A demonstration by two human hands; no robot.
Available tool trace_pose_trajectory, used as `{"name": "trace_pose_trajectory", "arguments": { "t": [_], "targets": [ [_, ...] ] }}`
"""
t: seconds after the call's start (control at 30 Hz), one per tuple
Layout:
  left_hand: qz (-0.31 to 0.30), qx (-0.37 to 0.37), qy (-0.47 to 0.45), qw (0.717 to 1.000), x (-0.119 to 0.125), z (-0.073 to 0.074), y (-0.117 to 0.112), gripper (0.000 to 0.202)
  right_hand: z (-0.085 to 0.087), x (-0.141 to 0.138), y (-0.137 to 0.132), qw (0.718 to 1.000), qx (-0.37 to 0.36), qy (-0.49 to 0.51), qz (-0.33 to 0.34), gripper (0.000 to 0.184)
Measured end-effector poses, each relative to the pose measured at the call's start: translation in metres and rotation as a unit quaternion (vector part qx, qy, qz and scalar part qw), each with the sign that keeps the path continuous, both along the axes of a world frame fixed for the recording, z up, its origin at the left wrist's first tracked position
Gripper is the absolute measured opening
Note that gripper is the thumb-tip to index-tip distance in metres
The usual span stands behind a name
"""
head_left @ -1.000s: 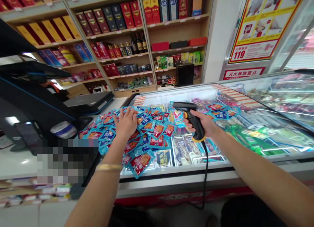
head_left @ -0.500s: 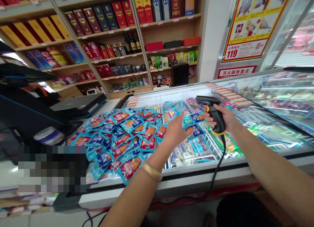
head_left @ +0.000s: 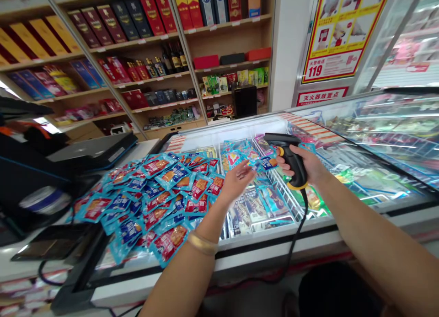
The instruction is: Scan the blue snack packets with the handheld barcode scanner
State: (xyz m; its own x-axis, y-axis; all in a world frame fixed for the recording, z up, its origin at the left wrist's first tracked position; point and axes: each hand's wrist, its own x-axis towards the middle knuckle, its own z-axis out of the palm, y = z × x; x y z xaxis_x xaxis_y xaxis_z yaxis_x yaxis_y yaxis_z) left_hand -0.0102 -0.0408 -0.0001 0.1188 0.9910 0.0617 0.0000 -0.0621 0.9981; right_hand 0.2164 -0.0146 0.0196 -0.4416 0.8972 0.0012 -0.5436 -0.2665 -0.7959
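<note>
My right hand (head_left: 305, 166) grips a black and yellow handheld barcode scanner (head_left: 293, 163), its head pointing left and its cord hanging down. Just left of those fingers is a small blue snack packet (head_left: 268, 163); whether they touch it I cannot tell. My left hand (head_left: 238, 182), wearing a gold-coloured bangle (head_left: 202, 244) at the wrist, hovers over the freezer with its fingers apart and loosely bent. No item shows in it. To its left, a large heap of blue and red snack packets (head_left: 171, 202) lies on the freezer top.
Below my hands, the chest freezer (head_left: 267, 237) holds wire baskets of wrapped goods (head_left: 254, 205). A dark monitor or till (head_left: 30, 170) and a flat black device (head_left: 92, 152) stand left. Shelves of boxes (head_left: 219, 29) line the back.
My left hand has drawn back slightly left, and its fingers have bent. One of two packets near the scanner no longer shows there. The view has shifted, revealing more of the counter's left side.
</note>
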Motion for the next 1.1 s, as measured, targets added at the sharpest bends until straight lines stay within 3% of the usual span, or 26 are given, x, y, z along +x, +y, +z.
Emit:
{"name": "trace_pose_trajectory", "arguments": {
  "t": [0.1, 0.2, 0.37, 0.67, 1.1],
  "targets": [
    [0.009, -0.108, -0.25, 0.962, -0.008, 0.006, 0.006, 0.04, 0.0, 0.0, -0.002, 1.0, 0.009, -0.005, 0.025, 0.028],
    [0.006, -0.146, -0.34, 0.929, -0.012, 0.01, 0.009, 0.037, -0.002, -0.003, -0.004, 0.997, 0.006, -0.03, 0.076, 0.032],
    [0.011, -0.152, -0.326, 0.933, -0.011, 0.008, 0.009, 0.038, -0.006, -0.007, -0.005, 0.99, 0.013, -0.072, 0.123, 0.033],
    [0.057, -0.09, -0.296, 0.949, -0.017, 0.007, 0.015, 0.041, -0.006, -0.009, -0.007, 0.981, 0.035, -0.107, 0.157, 0.034],
    [0.059, -0.069, -0.327, 0.94, -0.016, 0.007, 0.016, 0.039, -0.007, -0.009, -0.007, 0.981, 0.009, -0.124, 0.146, 0.038]
  ]
}}
